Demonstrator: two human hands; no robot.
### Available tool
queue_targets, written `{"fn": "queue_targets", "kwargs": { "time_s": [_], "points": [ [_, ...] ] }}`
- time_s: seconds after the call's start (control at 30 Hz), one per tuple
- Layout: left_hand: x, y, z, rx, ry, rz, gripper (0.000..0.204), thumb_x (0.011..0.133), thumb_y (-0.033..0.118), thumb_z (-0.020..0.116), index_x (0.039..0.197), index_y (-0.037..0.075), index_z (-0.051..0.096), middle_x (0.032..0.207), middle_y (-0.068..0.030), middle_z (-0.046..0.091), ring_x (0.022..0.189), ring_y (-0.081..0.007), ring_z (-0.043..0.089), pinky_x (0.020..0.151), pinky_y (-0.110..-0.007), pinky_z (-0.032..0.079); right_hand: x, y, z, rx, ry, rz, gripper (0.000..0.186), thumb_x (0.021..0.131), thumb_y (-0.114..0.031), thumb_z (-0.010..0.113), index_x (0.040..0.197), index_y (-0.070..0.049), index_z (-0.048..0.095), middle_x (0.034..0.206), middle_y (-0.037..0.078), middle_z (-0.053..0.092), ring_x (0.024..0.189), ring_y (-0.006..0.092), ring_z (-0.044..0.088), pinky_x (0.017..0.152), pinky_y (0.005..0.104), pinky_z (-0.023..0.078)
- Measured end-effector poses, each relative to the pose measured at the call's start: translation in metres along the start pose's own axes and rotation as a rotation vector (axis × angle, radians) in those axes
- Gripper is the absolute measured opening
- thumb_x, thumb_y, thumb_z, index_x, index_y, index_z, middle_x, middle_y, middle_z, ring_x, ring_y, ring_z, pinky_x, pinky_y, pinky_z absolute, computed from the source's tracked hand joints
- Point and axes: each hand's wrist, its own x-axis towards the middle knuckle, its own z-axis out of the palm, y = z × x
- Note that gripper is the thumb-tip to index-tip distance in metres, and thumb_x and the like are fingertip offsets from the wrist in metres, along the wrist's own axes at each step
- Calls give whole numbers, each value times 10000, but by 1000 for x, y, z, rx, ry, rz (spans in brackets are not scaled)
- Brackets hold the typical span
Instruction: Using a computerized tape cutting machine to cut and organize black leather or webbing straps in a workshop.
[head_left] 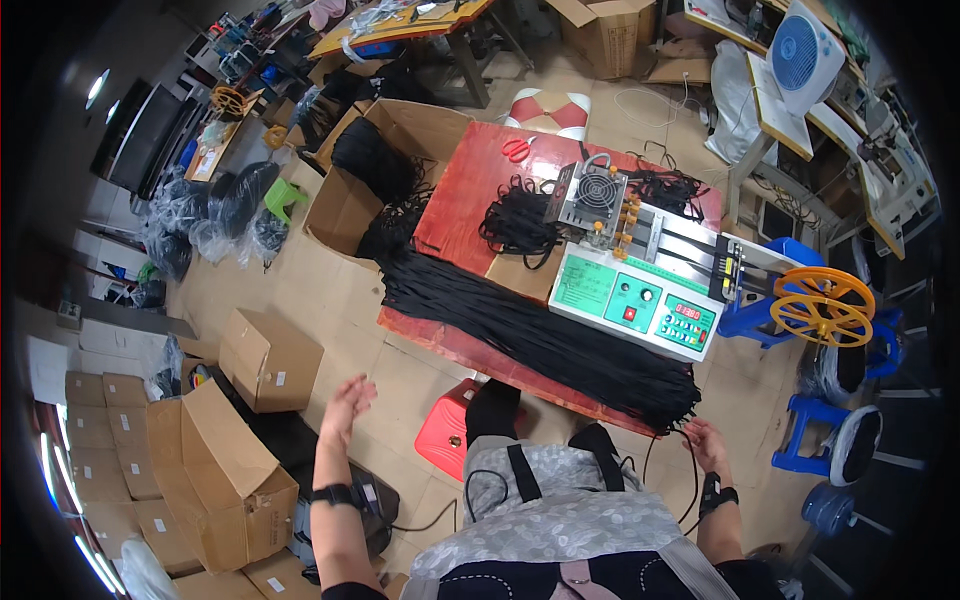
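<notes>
A long, thick bundle of black cords (530,330) lies across the front of the red table (470,190), its right end at the near right corner. Beside that end, my right hand (708,443) has its fingers drawn together on a thin black cord, which hangs in a curve below them. My left hand (350,400) is raised over the floor left of the table, fingers apart and holding nothing. Behind the bundle stands a machine with a green control panel (630,300), a fan and a lit display. Black strips run through its right side.
An orange reel (825,305) projects right of the machine. Red scissors (517,150) and a loose black cord pile (520,220) lie on the table. An open carton (335,215) of black cords adjoins it. Left are cartons (225,480); a red stool (445,430) stands below the table.
</notes>
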Motion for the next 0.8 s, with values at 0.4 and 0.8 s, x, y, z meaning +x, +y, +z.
{"fn": "queue_targets", "kwargs": {
  "time_s": [0.4, 0.8],
  "points": [
    [290, 243, 86, 434, -390, 527, 316, 942, 216, 493, 1218, 65, 533, 1076, -40, 626, 953, -101, 586, 776, -216, 423, -27, -39, 223, -580, -645, 145, 346, 800, 3, 491, 1133, 6, 583, 1080, 119, 629, 999, 206, 611, 861, 325, 480],
    [457, 244, 194, 697, -651, 817, 297, 920, 195, 508, 1167, 39, 561, 1041, -9, 621, 932, -82, 557, 791, -218, 394, 211, 253, 322, -1060, -794, -82, 360, 910, -296, 466, 1150, -56, 585, 1150, 134, 602, 1081, 273, 559, 933, 370, 422]
  ]
}}
